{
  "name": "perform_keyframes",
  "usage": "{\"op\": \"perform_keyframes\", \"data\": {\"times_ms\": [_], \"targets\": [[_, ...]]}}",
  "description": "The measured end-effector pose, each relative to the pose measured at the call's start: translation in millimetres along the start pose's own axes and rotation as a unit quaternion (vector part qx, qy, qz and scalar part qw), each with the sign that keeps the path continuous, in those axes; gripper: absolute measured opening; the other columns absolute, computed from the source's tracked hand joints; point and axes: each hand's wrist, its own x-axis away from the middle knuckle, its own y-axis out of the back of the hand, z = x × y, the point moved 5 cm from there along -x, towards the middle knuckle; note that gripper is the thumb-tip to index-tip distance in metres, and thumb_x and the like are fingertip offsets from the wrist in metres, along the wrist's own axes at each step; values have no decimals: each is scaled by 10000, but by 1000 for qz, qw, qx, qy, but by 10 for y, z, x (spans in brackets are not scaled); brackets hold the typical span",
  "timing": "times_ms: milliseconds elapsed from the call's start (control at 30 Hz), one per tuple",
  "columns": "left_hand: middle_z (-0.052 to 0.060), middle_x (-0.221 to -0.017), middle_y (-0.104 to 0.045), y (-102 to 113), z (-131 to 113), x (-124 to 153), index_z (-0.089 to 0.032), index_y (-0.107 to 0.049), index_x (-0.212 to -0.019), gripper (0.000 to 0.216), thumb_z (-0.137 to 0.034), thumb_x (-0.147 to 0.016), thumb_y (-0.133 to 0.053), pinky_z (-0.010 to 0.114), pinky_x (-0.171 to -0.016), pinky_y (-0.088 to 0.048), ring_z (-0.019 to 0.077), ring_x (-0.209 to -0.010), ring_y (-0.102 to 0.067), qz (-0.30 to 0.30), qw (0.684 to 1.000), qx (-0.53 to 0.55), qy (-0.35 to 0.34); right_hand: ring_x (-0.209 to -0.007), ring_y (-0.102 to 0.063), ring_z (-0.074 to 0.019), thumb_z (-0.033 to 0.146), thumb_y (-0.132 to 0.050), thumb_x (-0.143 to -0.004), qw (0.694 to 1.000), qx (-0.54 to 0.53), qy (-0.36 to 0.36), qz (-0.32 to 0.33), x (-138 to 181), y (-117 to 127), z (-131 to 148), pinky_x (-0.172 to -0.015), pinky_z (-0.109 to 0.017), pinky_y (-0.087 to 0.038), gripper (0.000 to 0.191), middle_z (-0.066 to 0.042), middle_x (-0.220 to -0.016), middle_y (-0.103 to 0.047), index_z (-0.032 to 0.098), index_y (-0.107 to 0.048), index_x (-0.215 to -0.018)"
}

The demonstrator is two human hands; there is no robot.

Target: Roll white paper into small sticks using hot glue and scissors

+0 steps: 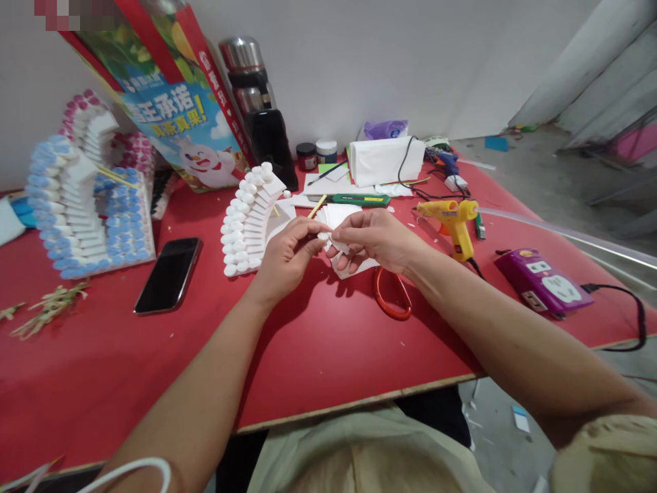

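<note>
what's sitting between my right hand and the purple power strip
The yellow glue gun stands on the red table between the right hand, pinching white foam pieces, and the purple power strip, in the head view.

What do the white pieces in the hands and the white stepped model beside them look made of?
White pieces, held between left hand and right hand: likely thin foam board or card, matte, straight cut edges. White stepped model: similar matte strips, tipped with round balls, possibly foam.

Left grip (287,257) and right grip (377,239) pinching white foam pieces (336,216), red table (318,342)
</note>
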Motion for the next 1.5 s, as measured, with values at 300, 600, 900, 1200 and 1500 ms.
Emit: {"op": "perform_keyframes", "data": {"times_ms": [300, 600, 900, 1200, 1500], "targets": [[39, -946, -686, -23, 52, 26, -215, -748, -1022, 179, -347, -928, -672, 315, -809, -511, 175, -831, -629, -29, 997, 21, 69, -545, -715, -173, 244, -783, -780, 991, 105, 38, -72, 18, -23, 50, -483, -265, -576, 177, -77, -728, -759, 162, -627, -772], [12, -771, -685, -199, 140, 95, -176, -752, -897, 184, -340, -822, -786, 260, -662, -487, 133, -693, -581, -93, 965, 169, 176, -554, -538, -153, 264, -591, -858, 752, 563, 282, -197, 142, -168, 127, -538, -289, -263, 117, -28, -631, -658, 186, -571, -774], [4, -726, -684, -114, 137, 65, -187, -781, -938, 186, -306, -802, -823, 268, -649, -514, 120, -622, -604, -33, 960, 222, 165, -550, -483, -104, 203, -597, -835, 804, 492, 311, -120, 136, -96, 181, -564, -256, -288, 50, 28, -620, -615, 188, -573, -793], [8, -789, -668, -77, 123, 48, -209, -762, -986, 180, -347, -872, -748, 271, -680, -494, 129, -674, -573, -52, 977, 168, 118, -549, -620, -136, 357, -652, -922, 910, 322, 236, -110, 121, -77, 203, -553, -254, -449, 183, -11, -707, -682, 202, -558, -896], [6, -793, -640, -16, 197, 50, -201, -745, -1005, 204, -367, -887, -736, 279, -706, -502, 135, -697, -569, -85, 983, 118, 112, -529, -702, -175, 624, -316, -1042, 967, -129, -199, 96, -54, -89, -166, -405, -258, -561, 628, -169, -811, -772, 113, -644, -883]]}}
